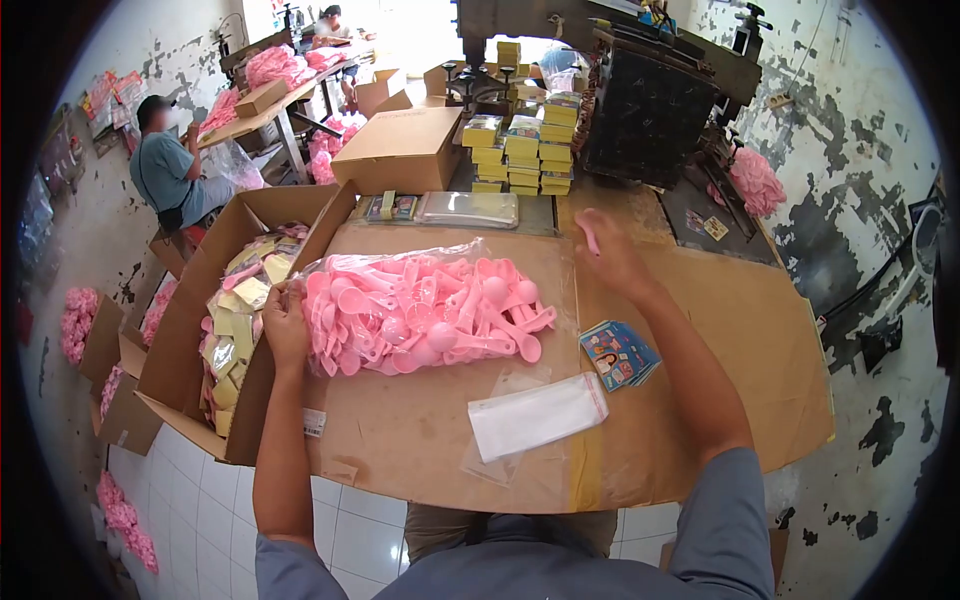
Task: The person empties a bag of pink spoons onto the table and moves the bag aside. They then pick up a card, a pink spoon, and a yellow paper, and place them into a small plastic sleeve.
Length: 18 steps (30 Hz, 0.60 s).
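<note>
A clear plastic bag (480, 248) full of pink spoons (430, 318) lies on the cardboard-covered table, its mouth at the right with several spoons poking out. My left hand (286, 312) is closed on the bag's left end, beside the open carton. Off to the right and beyond the bag, my right hand (618, 262) holds one pink spoon (588, 236) between its fingers. A fanned stack of blue printed cards (617, 355) lies below my right forearm. White and clear plastic sleeves (538, 412) rest near the table's front edge.
The open carton (262, 400) at left holds packed pieces with yellow cards. Behind the bag are more clear sleeves (468, 209), a closed carton (398, 145), stacked yellow-edged cards (522, 145) and a dark machine (645, 110). One person (168, 165) sits at far left; another (330, 28) is farther back.
</note>
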Motion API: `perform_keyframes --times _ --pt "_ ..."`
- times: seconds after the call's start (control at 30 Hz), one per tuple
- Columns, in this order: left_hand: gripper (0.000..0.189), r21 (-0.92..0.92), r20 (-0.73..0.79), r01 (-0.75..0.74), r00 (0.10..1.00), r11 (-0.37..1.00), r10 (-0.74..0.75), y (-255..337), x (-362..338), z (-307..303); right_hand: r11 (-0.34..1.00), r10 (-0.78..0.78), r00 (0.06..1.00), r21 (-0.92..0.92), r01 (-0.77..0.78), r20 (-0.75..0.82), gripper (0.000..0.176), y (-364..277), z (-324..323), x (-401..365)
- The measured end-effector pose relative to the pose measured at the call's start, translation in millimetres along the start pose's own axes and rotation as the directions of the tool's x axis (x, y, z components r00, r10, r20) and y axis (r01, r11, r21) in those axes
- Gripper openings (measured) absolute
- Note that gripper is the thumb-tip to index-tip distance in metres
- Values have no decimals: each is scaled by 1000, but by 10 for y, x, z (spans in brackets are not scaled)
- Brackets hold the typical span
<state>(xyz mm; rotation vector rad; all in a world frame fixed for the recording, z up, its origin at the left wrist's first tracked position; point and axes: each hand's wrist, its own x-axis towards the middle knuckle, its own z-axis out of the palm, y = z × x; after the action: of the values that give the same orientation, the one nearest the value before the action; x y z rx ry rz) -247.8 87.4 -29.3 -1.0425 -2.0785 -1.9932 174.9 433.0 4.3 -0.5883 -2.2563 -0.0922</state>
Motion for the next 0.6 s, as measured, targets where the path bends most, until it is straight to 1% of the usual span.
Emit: perform_keyframes --times 0.03,0.07,0.1,0.17,0.2,0.23,0.3,0.33,0.4,0.5,0.6 --pt "29 6 -10 1 1000 1000 0 23 -2 12 984 46 983 159 -75 178 42 -170 -57 -5" --pt "29 12 -19 3 1000 1000 -3 45 -5 12 939 63 932 296 -177 357 46 -347 -118 -44" --pt "29 19 -27 6 1000 1000 -6 77 -12 15 865 49 849 403 -299 526 49 -557 -199 -54" --pt "29 34 -32 21 999 999 -20 120 -9 3 883 73 824 347 -315 563 48 -957 -297 -73" --pt "30 42 -33 27 999 999 -25 130 -9 -6 891 88 811 318 -324 579 47 -1038 -324 -94" --pt "30 62 -42 29 999 998 -27 133 -6 -14 879 47 787 349 -325 615 44 -994 -318 -81" --pt "30 -36 -76 33 997 999 -35 117 19 3 851 -41 739 410 -326 672 38 -846 -243 0" --pt "30 -85 -95 34 995 996 -42 114 25 3 769 -35 705 470 -434 708 34 -773 -177 -34" --pt "29 -63 -118 40 992 997 -47 125 35 -47 559 -44 630 542 -628 775 26 -697 -113 -70" --pt "27 -46 -122 44 991 998 -49 157 50 -62 592 72 606 455 -665 792 20 -660 -238 -9" --pt "27 -77 -114 53 992 996 -62 185 6 -45 677 0 717 527 -513 697 24 -660 -211 -56"
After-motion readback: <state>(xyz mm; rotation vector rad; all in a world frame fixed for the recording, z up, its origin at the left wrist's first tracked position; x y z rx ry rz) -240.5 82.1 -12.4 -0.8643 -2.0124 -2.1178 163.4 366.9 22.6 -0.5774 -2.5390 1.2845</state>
